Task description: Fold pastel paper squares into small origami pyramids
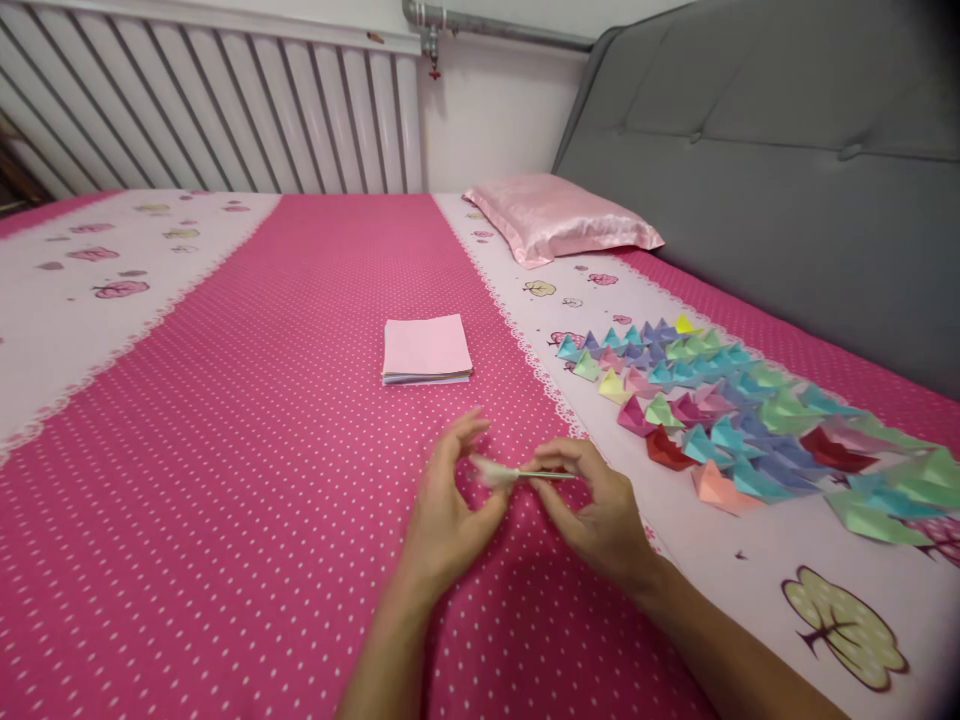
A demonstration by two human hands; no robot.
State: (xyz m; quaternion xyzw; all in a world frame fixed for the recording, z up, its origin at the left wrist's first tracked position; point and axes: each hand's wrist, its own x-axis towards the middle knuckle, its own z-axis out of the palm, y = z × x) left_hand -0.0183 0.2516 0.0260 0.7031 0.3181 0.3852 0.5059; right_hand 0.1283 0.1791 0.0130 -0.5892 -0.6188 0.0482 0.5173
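A small folded piece of pale green paper (546, 475) is held above the pink bedsheet, seen almost edge-on, with its whitish left end blurred. My right hand (600, 505) pinches it between thumb and fingers. At the paper's left end is my left hand (454, 510); its fingers are spread away from the thumb and smeared by motion, and the thumb tip seems to touch the paper. Beyond my hands lies a stack of square paper sheets (426, 346), pink on top. To the right, folded paper boats (750, 475) in many colours stand in rows.
The bed's pink dotted sheet (225, 450) has white printed bands. A pink satin pillow (562, 215) lies at the far right against the grey padded headboard (780, 150). Along the back wall are a white radiator (225, 105) and a pipe with a red valve (434, 72).
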